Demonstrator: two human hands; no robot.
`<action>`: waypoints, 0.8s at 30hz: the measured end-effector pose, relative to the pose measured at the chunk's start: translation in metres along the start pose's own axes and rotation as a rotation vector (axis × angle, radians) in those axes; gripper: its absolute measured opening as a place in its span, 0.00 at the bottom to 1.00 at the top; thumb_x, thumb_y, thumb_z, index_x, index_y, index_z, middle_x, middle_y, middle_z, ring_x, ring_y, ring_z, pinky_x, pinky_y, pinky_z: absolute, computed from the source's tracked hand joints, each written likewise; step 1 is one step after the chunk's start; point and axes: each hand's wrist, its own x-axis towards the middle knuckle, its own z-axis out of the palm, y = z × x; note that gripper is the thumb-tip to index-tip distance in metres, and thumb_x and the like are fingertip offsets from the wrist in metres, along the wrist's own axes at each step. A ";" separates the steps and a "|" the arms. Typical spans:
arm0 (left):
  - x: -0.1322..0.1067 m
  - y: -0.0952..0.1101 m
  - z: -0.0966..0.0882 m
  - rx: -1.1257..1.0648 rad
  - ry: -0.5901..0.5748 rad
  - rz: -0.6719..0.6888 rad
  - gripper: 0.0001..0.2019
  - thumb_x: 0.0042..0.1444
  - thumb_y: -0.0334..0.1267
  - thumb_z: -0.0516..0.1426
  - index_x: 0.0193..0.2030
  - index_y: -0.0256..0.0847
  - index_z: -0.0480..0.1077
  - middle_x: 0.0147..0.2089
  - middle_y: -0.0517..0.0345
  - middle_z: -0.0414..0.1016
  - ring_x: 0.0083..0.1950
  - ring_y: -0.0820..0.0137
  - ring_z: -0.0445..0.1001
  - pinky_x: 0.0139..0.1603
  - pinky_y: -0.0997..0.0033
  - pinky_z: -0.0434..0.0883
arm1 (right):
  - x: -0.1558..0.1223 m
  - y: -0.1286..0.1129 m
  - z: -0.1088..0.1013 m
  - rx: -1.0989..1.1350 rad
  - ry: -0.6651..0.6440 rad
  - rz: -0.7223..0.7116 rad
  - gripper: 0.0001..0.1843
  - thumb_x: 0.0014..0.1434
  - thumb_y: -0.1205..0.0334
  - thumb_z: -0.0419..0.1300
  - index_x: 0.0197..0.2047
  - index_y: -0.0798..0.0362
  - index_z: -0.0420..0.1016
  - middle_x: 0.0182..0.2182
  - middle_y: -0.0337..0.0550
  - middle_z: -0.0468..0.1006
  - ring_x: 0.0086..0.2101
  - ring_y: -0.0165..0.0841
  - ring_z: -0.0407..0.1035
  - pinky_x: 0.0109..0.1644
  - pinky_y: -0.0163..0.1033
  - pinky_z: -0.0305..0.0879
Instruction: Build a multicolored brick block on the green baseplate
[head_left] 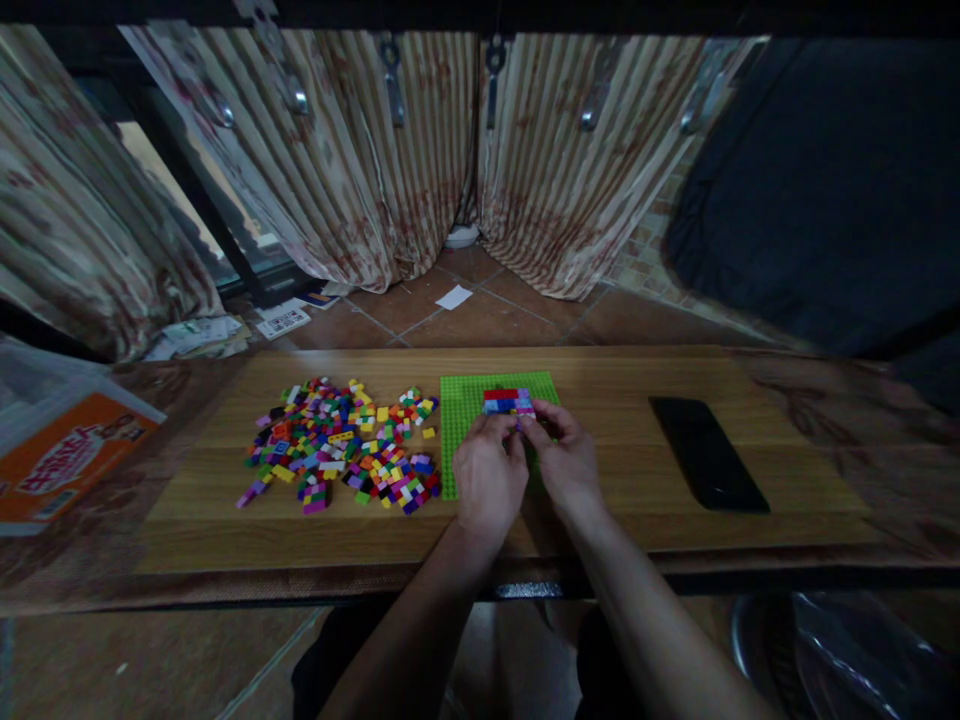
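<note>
A green baseplate (pixel 463 400) lies flat on the wooden table (pixel 645 470). A small block of red, blue and pink bricks (pixel 508 401) sits on its far part. My left hand (pixel 489 475) and my right hand (pixel 566 460) are together over the plate, just in front of that block. Their fingertips meet in a pinch right at the block's near edge. What the fingers hold, if anything, is too small to make out. A heap of loose coloured bricks (pixel 341 445) lies left of the plate.
A black phone (pixel 707 453) lies on the table at the right. An orange box (pixel 60 460) sits at the far left. Striped curtains (pixel 420 150) hang behind the table, with papers (pixel 281 320) on the tiled floor.
</note>
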 end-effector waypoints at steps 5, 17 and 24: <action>-0.002 0.000 -0.001 0.056 0.007 -0.049 0.10 0.59 0.35 0.54 0.44 0.42 0.75 0.41 0.54 0.78 0.40 0.67 0.76 0.40 0.69 0.69 | 0.000 0.001 0.000 0.002 -0.002 0.009 0.19 0.50 0.53 0.64 0.43 0.54 0.76 0.37 0.47 0.82 0.38 0.38 0.75 0.47 0.46 0.70; 0.002 -0.001 0.004 -0.138 -0.005 -0.153 0.08 0.56 0.35 0.56 0.38 0.41 0.77 0.37 0.56 0.80 0.36 0.70 0.76 0.39 0.71 0.70 | -0.005 0.000 0.000 -0.080 0.018 -0.011 0.20 0.52 0.50 0.62 0.44 0.54 0.77 0.40 0.50 0.82 0.41 0.41 0.75 0.50 0.51 0.68; 0.000 -0.001 0.002 -0.132 0.005 -0.167 0.08 0.56 0.35 0.56 0.37 0.42 0.77 0.35 0.56 0.80 0.35 0.70 0.76 0.38 0.71 0.70 | -0.005 0.002 0.001 -0.083 0.026 -0.010 0.22 0.52 0.49 0.63 0.45 0.55 0.78 0.40 0.50 0.82 0.40 0.41 0.75 0.49 0.50 0.68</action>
